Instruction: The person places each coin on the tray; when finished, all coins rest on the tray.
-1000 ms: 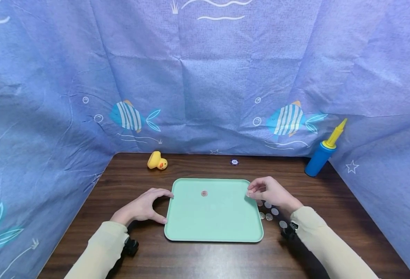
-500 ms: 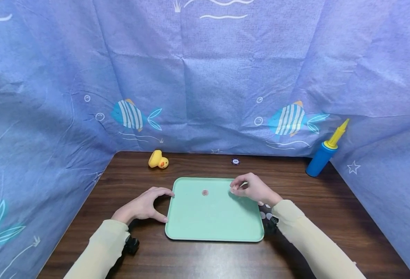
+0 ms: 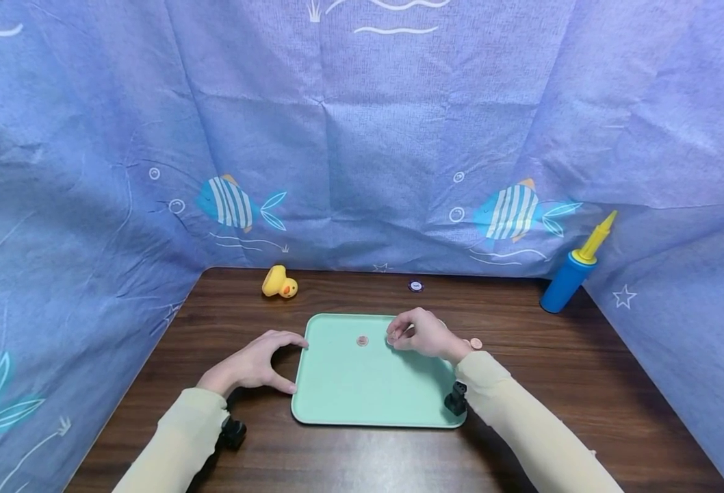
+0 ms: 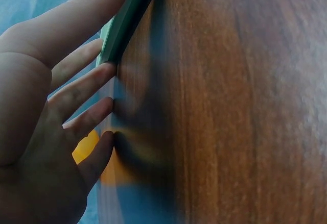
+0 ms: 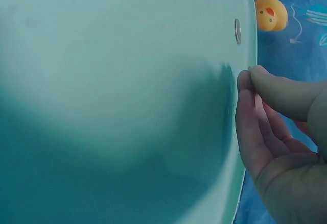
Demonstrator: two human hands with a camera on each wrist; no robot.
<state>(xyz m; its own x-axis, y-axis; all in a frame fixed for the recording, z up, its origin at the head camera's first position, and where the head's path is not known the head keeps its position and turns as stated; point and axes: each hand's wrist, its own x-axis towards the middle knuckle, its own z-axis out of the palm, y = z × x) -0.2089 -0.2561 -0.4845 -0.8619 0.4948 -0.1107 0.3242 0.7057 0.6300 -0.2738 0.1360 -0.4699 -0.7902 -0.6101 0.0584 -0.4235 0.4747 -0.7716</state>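
Observation:
A pale green tray (image 3: 362, 397) lies flat on the wooden table. One coin (image 3: 363, 341) rests on it near the far side; the right wrist view shows this coin (image 5: 237, 31) close to the rim. My right hand (image 3: 422, 333) hovers over the tray's far right part, thumb and fingertips pinching another coin (image 5: 249, 69), of which only a sliver shows. At the tray's left edge my left hand (image 3: 254, 363) has its thumb and fingers spread wide. Its fingertips (image 4: 108, 70) are right at the rim in the left wrist view.
Coins (image 3: 475, 344) lie on the table right of the tray, partly hidden by the right forearm. A yellow rubber duck (image 3: 279, 282) and a dark poker chip (image 3: 415, 285) are at the back. A blue and yellow hand pump (image 3: 568, 277) stands back right, before the blue curtain (image 3: 374, 150).
My right hand has moved left from the tray's right edge to above its far right part, carrying the pinched coin. The left hand has stayed in place.

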